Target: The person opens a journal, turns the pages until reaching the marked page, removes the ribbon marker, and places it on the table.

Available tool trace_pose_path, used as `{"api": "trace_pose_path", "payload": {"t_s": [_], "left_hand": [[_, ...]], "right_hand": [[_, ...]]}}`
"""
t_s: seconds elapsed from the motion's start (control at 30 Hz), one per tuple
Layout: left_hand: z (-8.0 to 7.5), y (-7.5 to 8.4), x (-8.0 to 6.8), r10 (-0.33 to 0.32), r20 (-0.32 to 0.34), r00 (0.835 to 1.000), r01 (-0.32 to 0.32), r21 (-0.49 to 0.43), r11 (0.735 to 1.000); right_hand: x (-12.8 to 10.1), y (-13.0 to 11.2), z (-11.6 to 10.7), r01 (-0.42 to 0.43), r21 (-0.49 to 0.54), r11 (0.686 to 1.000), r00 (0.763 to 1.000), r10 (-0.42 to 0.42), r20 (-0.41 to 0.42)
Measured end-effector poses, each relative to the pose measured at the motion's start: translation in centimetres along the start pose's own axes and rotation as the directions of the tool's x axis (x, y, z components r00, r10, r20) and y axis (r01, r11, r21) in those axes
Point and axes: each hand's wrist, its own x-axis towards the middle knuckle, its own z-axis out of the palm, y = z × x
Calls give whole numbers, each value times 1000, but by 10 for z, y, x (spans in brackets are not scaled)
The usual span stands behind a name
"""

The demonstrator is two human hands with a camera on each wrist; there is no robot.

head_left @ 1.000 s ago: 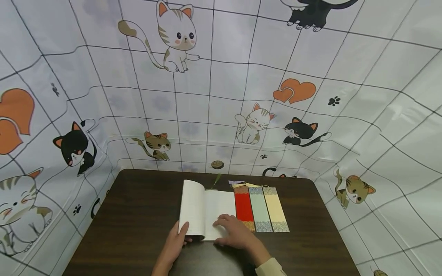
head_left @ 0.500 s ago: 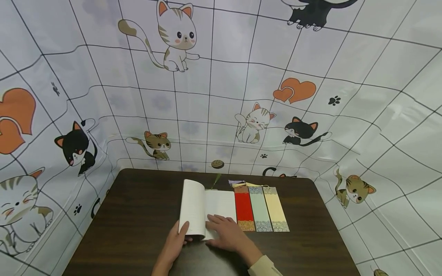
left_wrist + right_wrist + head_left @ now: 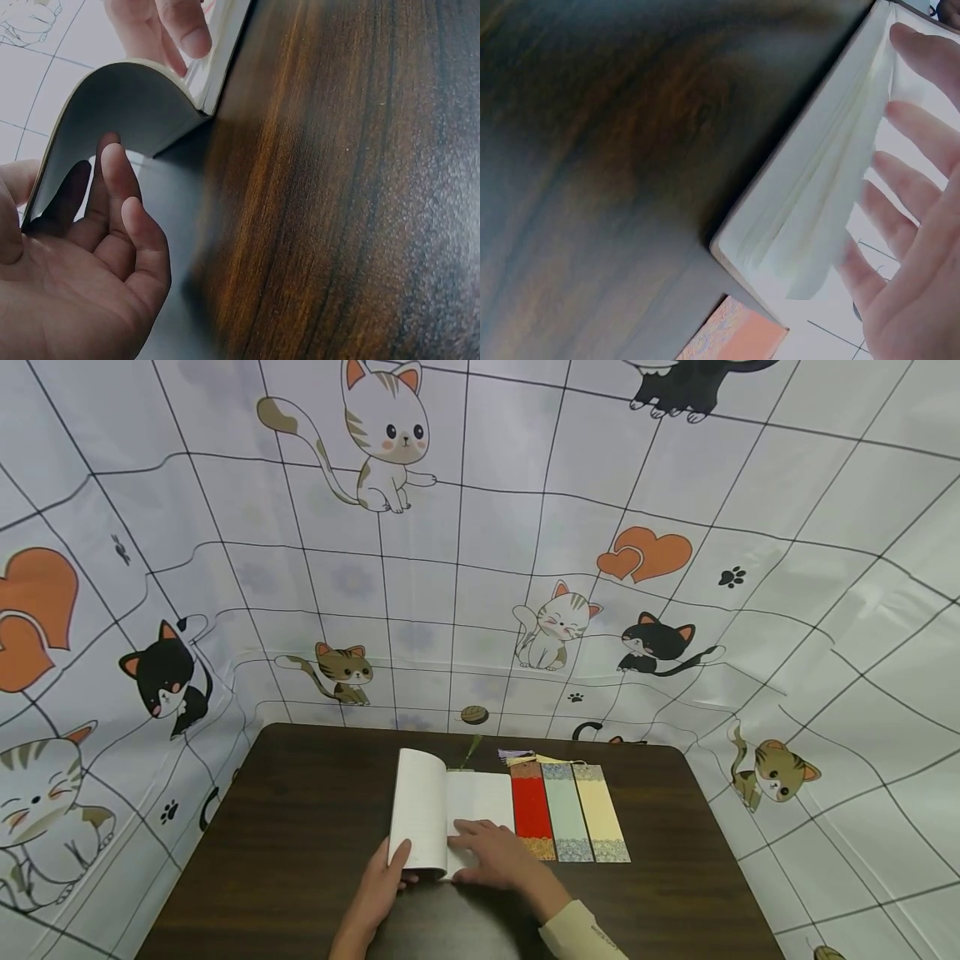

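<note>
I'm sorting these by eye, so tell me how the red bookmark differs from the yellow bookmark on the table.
The red bookmark is a strong solid red, while the yellow bookmark is pale cream. The red one lies right beside the open book, close to the right hand; the yellow one lies farthest from the book, with a pale green bookmark between them. Both lie flat on the table, side by side, long and narrow, with patterned ends.
</note>
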Motion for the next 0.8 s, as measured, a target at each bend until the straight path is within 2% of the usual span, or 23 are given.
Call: {"api": "trace_pose_path", "payload": {"t_s": [0.17,0.33,0.47,0.7,0.8], "left_hand": [[0,1,0,1,10,1000,-1,1,1000],[-1,1,1,2,13,1000,-2,1,1000],[-2,1,1,-7,18,1000,7,2,1000],[-1,1,1,-2,10,1000,2,5,1000],[0,1,1,-4,4,1000,4,6,1000]], "right_hand": [[-2,0,-4,62,-20,998,998,-63,-15],[-4,-2,-3,110,-98,989,991,-117,-68],[-7,-5,0,110,-158,981,987,-126,-100],[-13,-6,7,91,-188,978,981,-120,-151],[-15,-5,11,104,-214,971,970,-147,-193]]}}
